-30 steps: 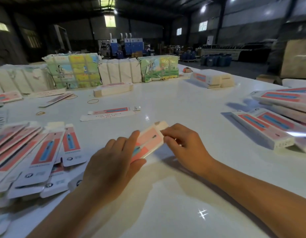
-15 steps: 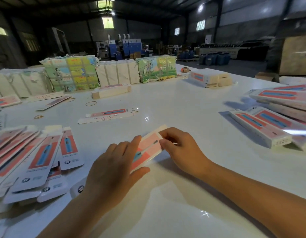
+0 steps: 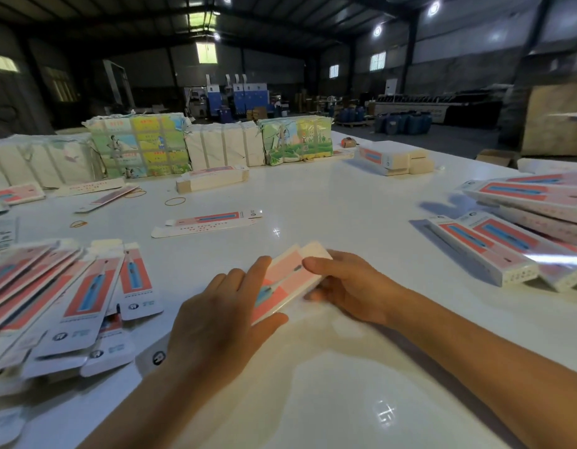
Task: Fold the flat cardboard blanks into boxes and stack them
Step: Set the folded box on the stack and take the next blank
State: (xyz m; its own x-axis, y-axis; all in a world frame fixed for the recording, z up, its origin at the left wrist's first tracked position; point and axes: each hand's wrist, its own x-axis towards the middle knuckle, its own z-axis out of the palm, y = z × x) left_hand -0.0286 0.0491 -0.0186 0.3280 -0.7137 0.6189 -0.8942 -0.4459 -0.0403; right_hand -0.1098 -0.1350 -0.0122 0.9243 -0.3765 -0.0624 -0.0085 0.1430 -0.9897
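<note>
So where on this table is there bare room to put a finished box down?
Bare white table lies between the lone flat blank and the folded boxes at right, and near the person, below both hands. The left side is crowded with fanned flat blanks.

Glossy white table (image 3: 313, 196), printed cardboard blanks (image 3: 95, 286), perhaps plastic-wrapped paper bundles (image 3: 138, 147).

Left hand (image 3: 222, 322) and right hand (image 3: 352, 288) both grip, fingers curled.
</note>
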